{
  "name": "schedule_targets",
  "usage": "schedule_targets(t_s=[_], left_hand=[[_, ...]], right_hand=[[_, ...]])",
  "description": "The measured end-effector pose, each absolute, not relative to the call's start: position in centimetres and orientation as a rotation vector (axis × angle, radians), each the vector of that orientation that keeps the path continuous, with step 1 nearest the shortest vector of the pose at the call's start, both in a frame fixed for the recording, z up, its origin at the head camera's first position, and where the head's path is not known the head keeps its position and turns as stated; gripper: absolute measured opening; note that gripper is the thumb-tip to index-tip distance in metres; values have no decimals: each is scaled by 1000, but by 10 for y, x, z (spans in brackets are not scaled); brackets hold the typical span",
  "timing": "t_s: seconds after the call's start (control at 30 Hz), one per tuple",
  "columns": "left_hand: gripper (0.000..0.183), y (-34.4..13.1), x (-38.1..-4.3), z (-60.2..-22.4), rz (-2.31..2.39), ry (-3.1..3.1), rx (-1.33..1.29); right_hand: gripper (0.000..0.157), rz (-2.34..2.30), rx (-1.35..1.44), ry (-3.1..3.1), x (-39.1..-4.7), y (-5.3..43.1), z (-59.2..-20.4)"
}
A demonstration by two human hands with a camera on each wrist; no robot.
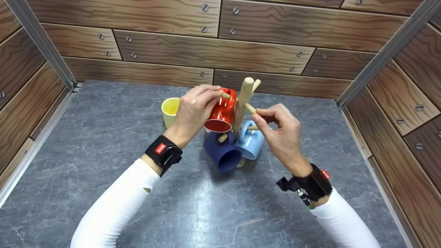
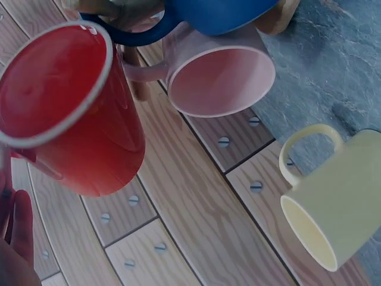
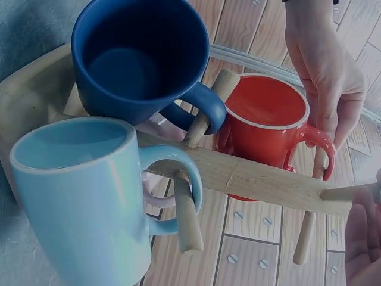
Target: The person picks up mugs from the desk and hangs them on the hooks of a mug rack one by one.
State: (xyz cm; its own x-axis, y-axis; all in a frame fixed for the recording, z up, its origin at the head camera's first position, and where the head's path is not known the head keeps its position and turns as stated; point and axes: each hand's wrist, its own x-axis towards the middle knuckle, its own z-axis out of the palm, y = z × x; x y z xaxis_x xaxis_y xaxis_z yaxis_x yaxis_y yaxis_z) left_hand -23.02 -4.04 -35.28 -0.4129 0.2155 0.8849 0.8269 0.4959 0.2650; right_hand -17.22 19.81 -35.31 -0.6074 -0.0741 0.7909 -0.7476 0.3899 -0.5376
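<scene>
A wooden mug tree (image 1: 245,92) stands between the hands. From one of its upper pegs hangs a red mug (image 1: 217,113), the peg passing through its handle. The left hand (image 1: 194,108) pinches the end of that peg, close beside the mug. Finger and thumb of the right hand (image 1: 281,136) pinch a bare upper peg (image 1: 250,109) on the other side. Lower down hang a dark blue mug (image 1: 216,148) and a light blue mug (image 1: 254,144), their handles on pegs. In the left wrist view a pink mug (image 2: 223,52) shows beside the blue one.
A yellow mug (image 1: 168,119) stands on the grey marbled table (image 1: 137,213), partly hidden behind the left hand. Wood-patterned panels (image 1: 165,48) close off the back and both sides, with metal posts (image 1: 379,51) at the corners.
</scene>
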Motion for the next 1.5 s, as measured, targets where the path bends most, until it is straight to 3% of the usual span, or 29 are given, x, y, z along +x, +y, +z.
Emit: schedule_targets(t_s=[0.13,0.33,0.9,1.27,1.5], left_hand=[[15,-42,-230,-357,-939,-1894,-895],[36,-58,-232,-367,-909,-1896,-869],[47,-148,-264,-417,-670,-2286,-637],[98,-160,-278,-426,-558,-2779,-624],[109,-154,-293,-423,-513,-2970,-566]], right_hand=[[21,1278,730,-1947,-172,200,-356],[24,1370,725,-1930,-171,211,-365],[22,1380,582,-2089,-163,252,-403],[23,1369,616,-2171,-159,253,-413],[20,1379,649,-2156,-144,234,-393]])
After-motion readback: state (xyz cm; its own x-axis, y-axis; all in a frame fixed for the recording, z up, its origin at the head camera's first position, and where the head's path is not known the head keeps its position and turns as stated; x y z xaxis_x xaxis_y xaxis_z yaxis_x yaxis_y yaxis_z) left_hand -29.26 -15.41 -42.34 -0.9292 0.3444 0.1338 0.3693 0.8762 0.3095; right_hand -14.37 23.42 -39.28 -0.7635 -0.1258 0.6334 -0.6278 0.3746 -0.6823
